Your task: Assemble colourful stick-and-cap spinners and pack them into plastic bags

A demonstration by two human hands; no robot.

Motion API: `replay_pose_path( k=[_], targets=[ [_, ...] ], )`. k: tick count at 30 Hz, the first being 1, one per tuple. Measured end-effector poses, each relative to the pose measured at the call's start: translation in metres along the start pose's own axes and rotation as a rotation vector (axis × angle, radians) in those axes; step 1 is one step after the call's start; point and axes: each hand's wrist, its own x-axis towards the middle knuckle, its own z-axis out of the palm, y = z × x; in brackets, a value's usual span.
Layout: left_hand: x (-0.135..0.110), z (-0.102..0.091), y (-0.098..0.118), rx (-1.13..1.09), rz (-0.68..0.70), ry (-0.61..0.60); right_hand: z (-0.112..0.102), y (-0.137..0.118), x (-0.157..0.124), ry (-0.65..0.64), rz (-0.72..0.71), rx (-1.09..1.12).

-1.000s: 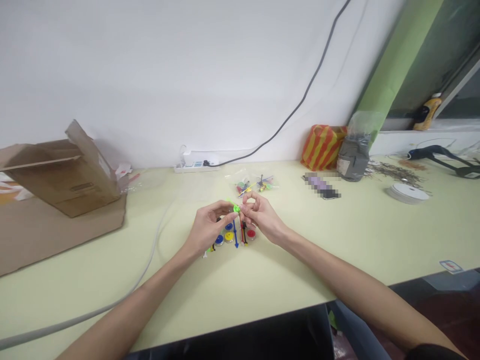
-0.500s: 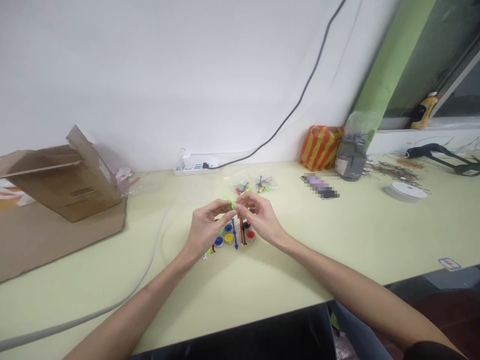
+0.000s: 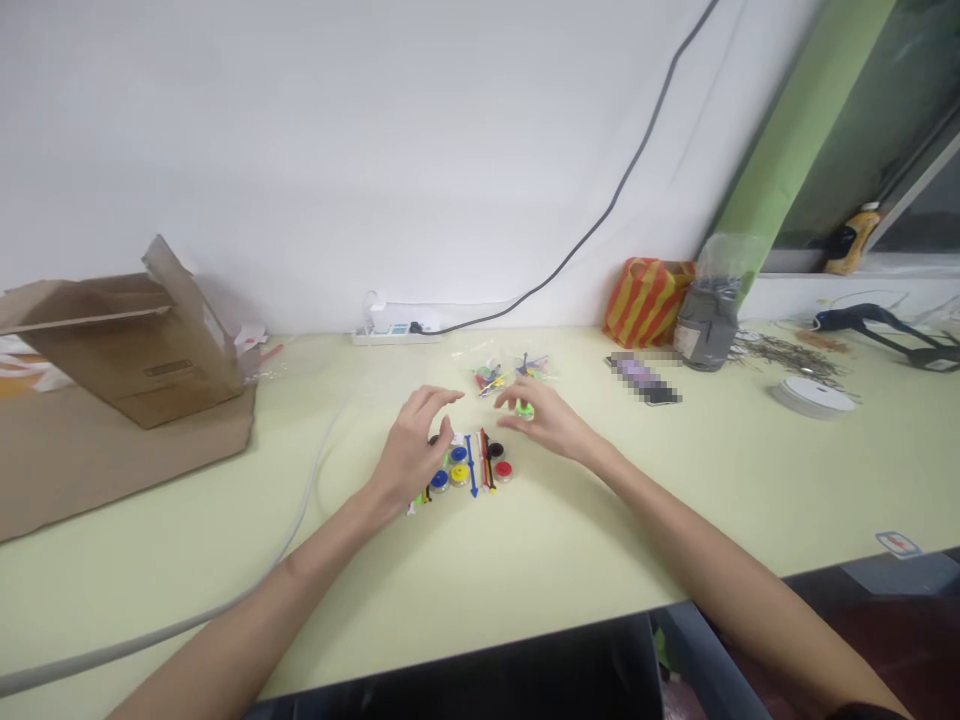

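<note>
My left hand (image 3: 420, 430) hovers over the left side of a group of small plastic parts, its thumb and fingers apart and nothing between them. My right hand (image 3: 547, 415) is just to the right, also with fingers spread. A bright green round piece (image 3: 525, 411) shows in the gap between its thumb and fingers; I cannot tell whether the hand touches it. Below are small round clear pieces with coloured tops, among them a yellow one (image 3: 460, 475) and a red one (image 3: 504, 470). A blue arrow (image 3: 472, 470) lies between them, beside a black arrow (image 3: 490, 470).
Clear bags of coloured parts (image 3: 491, 378) lie behind the hands. A power strip (image 3: 397, 336) runs along the wall. Left are an open cardboard box (image 3: 157, 370) and a grey cable (image 3: 292, 545). A phone (image 3: 643, 380), striped bag (image 3: 645, 300) and white spool (image 3: 814, 397) stand right.
Both hands were together around a bright green piece; now they are parted and their fingers opened. The right hand has moved right, and the green piece shows beneath it.
</note>
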Motion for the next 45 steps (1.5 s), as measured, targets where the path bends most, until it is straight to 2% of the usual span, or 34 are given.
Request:
replay_pose_path(
  k=[1, 3, 5, 7, 9, 13, 15, 17, 19, 22, 25, 27, 32, 39, 45],
  targets=[
    [-0.001, 0.001, 0.001, -0.023, -0.012, -0.008, 0.001, -0.007, 0.0, -0.081, -0.047, 0.051],
    [-0.001, 0.003, 0.004, -0.058, -0.032, -0.024, 0.004, -0.015, -0.001, -0.212, -0.043, 0.092],
    [-0.001, 0.005, 0.006, -0.086, -0.058, -0.027, 0.005, -0.017, -0.002, -0.245, 0.027, 0.079],
    [0.0, 0.006, 0.01, -0.14, -0.088, -0.022, 0.004, -0.016, -0.002, -0.189, 0.075, 0.077],
    [0.001, 0.006, 0.014, -0.254, -0.143, -0.046, 0.003, -0.018, -0.002, -0.055, 0.069, 0.122],
    [0.005, 0.007, 0.02, -0.622, -0.297, -0.192, 0.005, -0.037, 0.0, 0.225, 0.034, 0.325],
    [0.005, 0.007, 0.019, -0.735, -0.356, -0.2, 0.009, -0.045, 0.0, 0.272, 0.035, 0.379],
    [0.006, 0.007, 0.016, -0.763, -0.413, -0.121, 0.012, -0.047, 0.0, 0.275, 0.04, 0.395],
    [0.007, 0.006, 0.012, -0.753, -0.467, -0.015, 0.014, -0.043, 0.0, 0.23, 0.019, 0.362],
    [0.007, 0.006, 0.005, -0.747, -0.503, 0.077, 0.015, -0.035, -0.001, 0.031, -0.079, 0.197],
    [0.007, 0.006, 0.003, -0.738, -0.493, 0.103, 0.016, -0.034, -0.001, -0.178, -0.107, -0.007],
    [0.006, 0.007, 0.004, -0.733, -0.478, 0.092, 0.017, -0.037, -0.001, -0.241, -0.072, -0.102],
    [0.005, 0.008, 0.006, -0.748, -0.462, 0.07, 0.016, -0.043, 0.001, -0.271, -0.01, -0.164],
    [0.005, 0.007, 0.005, -0.755, -0.51, 0.069, 0.01, -0.036, 0.0, -0.2, 0.026, -0.104],
    [0.007, 0.005, 0.01, -0.752, -0.513, 0.084, 0.008, -0.034, 0.0, -0.248, 0.022, -0.075]
  ],
)
